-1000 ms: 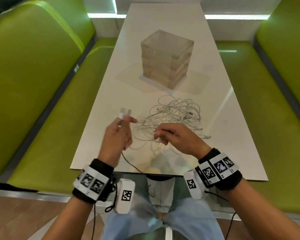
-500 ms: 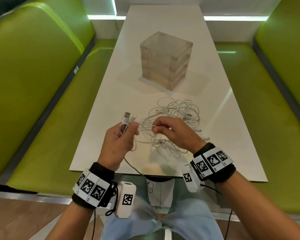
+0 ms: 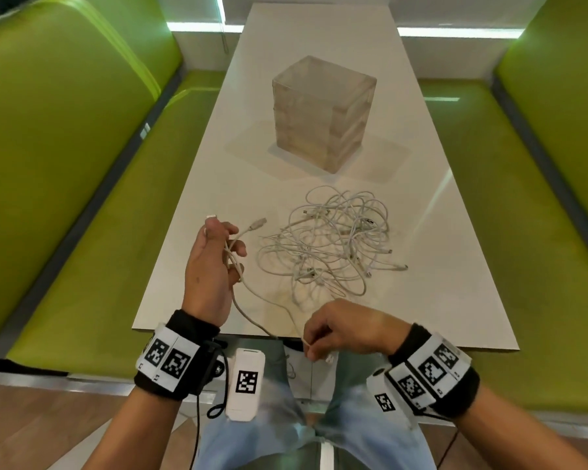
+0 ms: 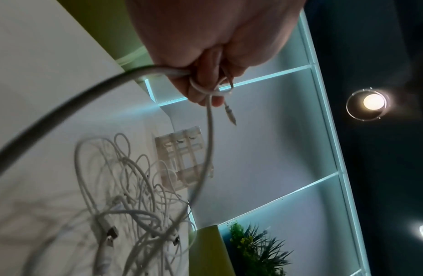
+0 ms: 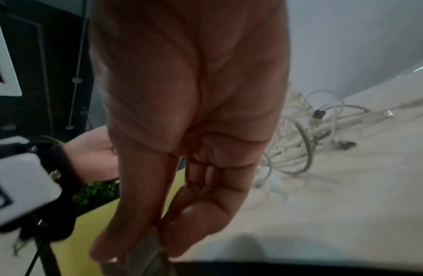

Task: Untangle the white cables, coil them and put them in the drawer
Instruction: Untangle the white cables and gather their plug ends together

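White cable [image 3: 252, 301] runs between both hands — the left hand [image 3: 208, 266] has fingers curled round its looped end, the right hand [image 3: 347, 329] pinches it between thumb and forefinger at the table [image 3: 197, 184] edge. Only the left wrist view shows a loop round one finger [image 4: 205, 82]; the tangled cables [image 3: 333, 245] lie before the closed translucent drawer unit [image 3: 323, 111].

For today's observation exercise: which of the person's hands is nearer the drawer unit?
Left. The left hand is raised over the table, closer to the drawer unit; the right hand sits back at the near table edge.
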Action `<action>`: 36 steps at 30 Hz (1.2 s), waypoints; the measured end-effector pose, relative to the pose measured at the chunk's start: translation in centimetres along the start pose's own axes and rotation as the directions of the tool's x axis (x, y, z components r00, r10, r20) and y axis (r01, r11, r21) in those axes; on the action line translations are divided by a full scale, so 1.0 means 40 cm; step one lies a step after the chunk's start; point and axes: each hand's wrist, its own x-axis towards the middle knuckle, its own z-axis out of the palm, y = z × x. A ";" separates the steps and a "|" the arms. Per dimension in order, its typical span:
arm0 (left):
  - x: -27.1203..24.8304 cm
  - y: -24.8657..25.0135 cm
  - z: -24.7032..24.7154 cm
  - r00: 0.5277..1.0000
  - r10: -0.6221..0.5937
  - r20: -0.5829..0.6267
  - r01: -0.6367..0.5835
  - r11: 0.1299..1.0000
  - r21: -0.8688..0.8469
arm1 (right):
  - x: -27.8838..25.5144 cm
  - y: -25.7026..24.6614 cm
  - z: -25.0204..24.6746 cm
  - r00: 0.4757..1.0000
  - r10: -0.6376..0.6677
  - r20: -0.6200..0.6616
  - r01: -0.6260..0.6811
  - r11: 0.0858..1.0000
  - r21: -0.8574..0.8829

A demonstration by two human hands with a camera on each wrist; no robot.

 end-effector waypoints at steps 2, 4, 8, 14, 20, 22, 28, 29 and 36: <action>-0.004 0.001 0.006 0.999 -0.047 0.027 0.049 0.996 -0.081 | 0.002 0.004 0.019 0.998 0.049 0.037 -0.049 0.999 -0.014; -0.009 -0.001 0.009 0.994 -0.084 0.074 0.095 0.984 -0.148 | -0.007 -0.008 0.006 0.996 0.081 -0.046 -0.083 0.996 -0.038; -0.025 -0.008 0.021 0.978 -0.099 0.185 0.135 0.972 -0.194 | -0.028 -0.083 -0.049 0.915 0.005 -0.402 0.075 0.981 0.181; -0.042 -0.018 0.044 0.957 -0.145 0.251 0.191 0.967 -0.168 | 0.000 -0.159 -0.031 0.867 -0.019 -0.498 0.220 0.911 0.348; -0.034 -0.019 0.020 0.908 -0.166 0.385 0.273 0.931 -0.243 | -0.003 -0.145 -0.015 0.863 0.001 -0.505 0.241 0.878 0.414; -0.032 -0.018 0.024 0.896 -0.186 0.403 0.328 0.889 -0.318 | -0.003 -0.141 -0.009 0.844 0.020 -0.536 0.239 0.881 0.409; 0.001 -0.026 0.006 0.939 -0.186 0.288 0.301 0.850 -0.432 | -0.006 -0.136 0.005 0.826 0.029 -0.562 0.235 0.890 0.390; 0.008 -0.026 -0.002 0.939 -0.190 0.287 0.307 0.838 -0.451 | -0.007 -0.135 0.007 0.830 0.020 -0.557 0.235 0.894 0.382; 0.030 -0.025 -0.015 0.977 -0.105 0.185 0.181 0.867 -0.465 | -0.016 -0.126 -0.001 0.848 -0.003 -0.530 0.226 0.907 0.357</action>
